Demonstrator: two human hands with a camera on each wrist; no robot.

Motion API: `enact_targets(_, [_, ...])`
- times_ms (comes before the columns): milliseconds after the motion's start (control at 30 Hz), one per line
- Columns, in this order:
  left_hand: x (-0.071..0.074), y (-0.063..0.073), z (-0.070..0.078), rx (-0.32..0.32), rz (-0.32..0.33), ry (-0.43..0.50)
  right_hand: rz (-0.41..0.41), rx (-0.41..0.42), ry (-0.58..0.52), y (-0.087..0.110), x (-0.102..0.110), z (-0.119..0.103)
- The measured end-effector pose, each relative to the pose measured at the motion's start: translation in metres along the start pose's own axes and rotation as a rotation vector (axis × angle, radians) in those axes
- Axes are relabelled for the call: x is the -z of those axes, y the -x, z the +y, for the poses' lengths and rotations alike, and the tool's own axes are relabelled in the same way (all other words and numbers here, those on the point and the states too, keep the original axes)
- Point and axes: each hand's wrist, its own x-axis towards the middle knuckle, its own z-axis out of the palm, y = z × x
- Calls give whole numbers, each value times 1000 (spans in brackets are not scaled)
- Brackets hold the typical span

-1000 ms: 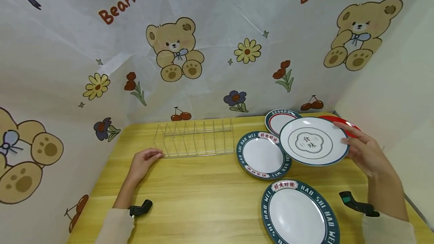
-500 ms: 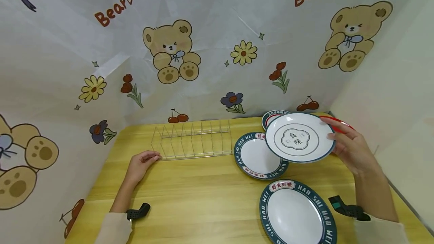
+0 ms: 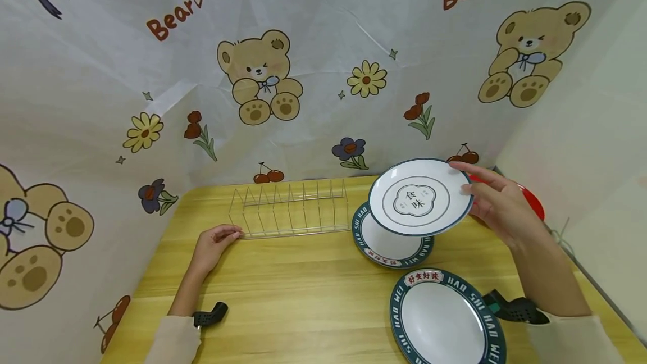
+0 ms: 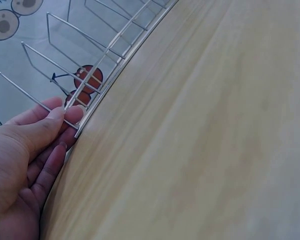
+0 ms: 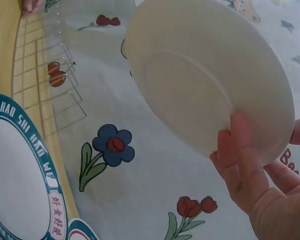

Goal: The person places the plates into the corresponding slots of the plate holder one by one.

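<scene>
My right hand (image 3: 497, 201) grips a white plate (image 3: 420, 198) by its right edge, thumb side on the upper face and fingers spread under it. The plate has a thin dark rim and a printed emblem in its middle; it is raised and tilted, and its plain underside (image 5: 190, 80) shows in the right wrist view. At the left, my left hand (image 3: 214, 243) pinches the near left corner of a wire plate rack (image 3: 293, 212). Thumb and fingertips close round the thin metal bar (image 4: 72, 117) in the left wrist view. The rack's slots hold nothing.
A green-rimmed plate (image 3: 391, 249) lies partly beneath the raised one. A larger green-rimmed plate (image 3: 445, 319) lies nearer the front. Behind my right hand is a red plate (image 3: 532, 202), partly hidden. A bear-print cloth (image 3: 313, 72) hangs behind the wooden table (image 3: 293, 302).
My right hand has carried the white plate leftward and a little up, now covering the small plate at the back. My left hand stays at the rack's corner.
</scene>
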Motion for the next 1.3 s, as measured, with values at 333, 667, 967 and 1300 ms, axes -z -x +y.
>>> enact_targets(333, [1, 0, -4, -8, 8, 2, -36, -17, 144, -29, -55, -20])
enact_targets(667, [2, 0, -3, -12, 15, 5, -100, -54, 153, -65, -110, -24])
enact_targets(967, [1, 1, 4, -1, -12, 14, -127, -97, 156, -89, -146, -19])
enact_targets(1300, [0, 1, -2, -6, 23, -25, -159, -83, 125, -116, -174, -6])
